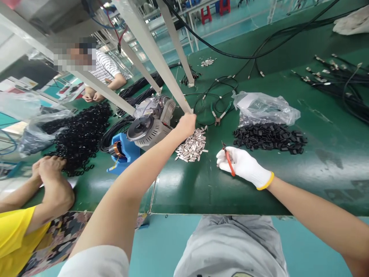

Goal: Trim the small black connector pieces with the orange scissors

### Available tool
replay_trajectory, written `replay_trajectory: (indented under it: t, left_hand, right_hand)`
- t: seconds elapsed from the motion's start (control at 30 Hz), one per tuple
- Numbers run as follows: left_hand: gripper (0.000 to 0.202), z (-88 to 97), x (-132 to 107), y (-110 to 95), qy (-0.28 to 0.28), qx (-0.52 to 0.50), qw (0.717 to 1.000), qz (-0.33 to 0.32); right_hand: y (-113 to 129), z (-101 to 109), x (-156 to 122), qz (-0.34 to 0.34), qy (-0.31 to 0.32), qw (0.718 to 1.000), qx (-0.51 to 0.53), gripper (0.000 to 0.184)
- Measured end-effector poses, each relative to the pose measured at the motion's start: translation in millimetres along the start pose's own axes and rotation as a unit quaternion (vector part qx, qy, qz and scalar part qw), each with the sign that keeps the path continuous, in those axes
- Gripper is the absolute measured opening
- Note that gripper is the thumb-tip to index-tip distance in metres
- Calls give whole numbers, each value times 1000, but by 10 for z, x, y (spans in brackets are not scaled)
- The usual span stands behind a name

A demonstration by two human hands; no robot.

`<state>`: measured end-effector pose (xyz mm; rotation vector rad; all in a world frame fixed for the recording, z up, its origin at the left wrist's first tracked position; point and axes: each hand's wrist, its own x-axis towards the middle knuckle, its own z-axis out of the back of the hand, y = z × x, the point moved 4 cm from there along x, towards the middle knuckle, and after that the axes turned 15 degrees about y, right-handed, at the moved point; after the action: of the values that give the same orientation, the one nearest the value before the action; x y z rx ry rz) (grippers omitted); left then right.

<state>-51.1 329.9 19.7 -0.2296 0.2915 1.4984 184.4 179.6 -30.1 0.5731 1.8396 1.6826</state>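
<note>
Near edge: green table [201, 188] runs across my view.

My right hand [243, 165], in a white glove with a yellow cuff, is closed around the red-handled cutters [230, 161]. The tip points up and away from me, and the hand sits just above the table surface.

Just left of it: heap of small silver metal pieces [192, 145] on the table.

My left hand [186, 124], bare, is at the far edge of that heap with the fingers curled under. I cannot tell whether it pinches a piece. It is close to the foot of a slanted white frame bar [173, 82].

Right of the cutters: pile of small black parts [269, 136], with a crumpled clear bag [263, 107] touching its far side.

Left of my left hand: grey round-topped machine [150, 129], then a blue holder [124, 154] carrying a copper coil.

Far left: mound of black rings [80, 132]. A co-worker's hands [49, 167] are pressed together at its near edge.

Beyond the heap: green-handled pliers [220, 113] among thin black cables.

Far right: bundle of cables with metal ends [340, 80].
</note>
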Motion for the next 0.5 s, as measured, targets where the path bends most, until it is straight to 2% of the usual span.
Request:
replay_trajectory:
  t: [0.07,0.1,0.17,0.23,0.27,0.33,0.4,0.47,0.5]
  left_hand:
    - [31,68,-46,-351,15,-29,996,-86]
    - [30,127,-61,-546,6,-86,983,-159]
    - [30,257,-72,-872,21,-214,933,-289]
    - [32,400,-69,-1026,52,-305,881,-359]
    - [31,477,-62,-1008,52,-338,868,-360]
    - [24,605,-42,-794,33,-374,876,-305]
    - [17,662,-25,-420,11,-344,915,-209]
    - [12,634,-9,-15,-5,-228,967,-112]
    - [10,583,5,164,-4,-161,984,-73]
  right_hand:
    - [1,-33,-9,-2,16,1000,-3,31]
    - [1,-42,-17,-3,22,1000,-4,31]
    - [4,-40,-38,-6,26,1000,-16,30]
    - [14,-21,-55,-8,22,999,-28,29]
    - [20,-11,-60,-9,20,999,-31,30]
    - [35,-2,-62,-10,21,999,-32,31]
    - [51,-10,-56,-10,27,999,-32,30]
    - [59,-31,-52,-10,36,999,-32,29]
    - [57,-42,-52,-10,41,999,-32,28]
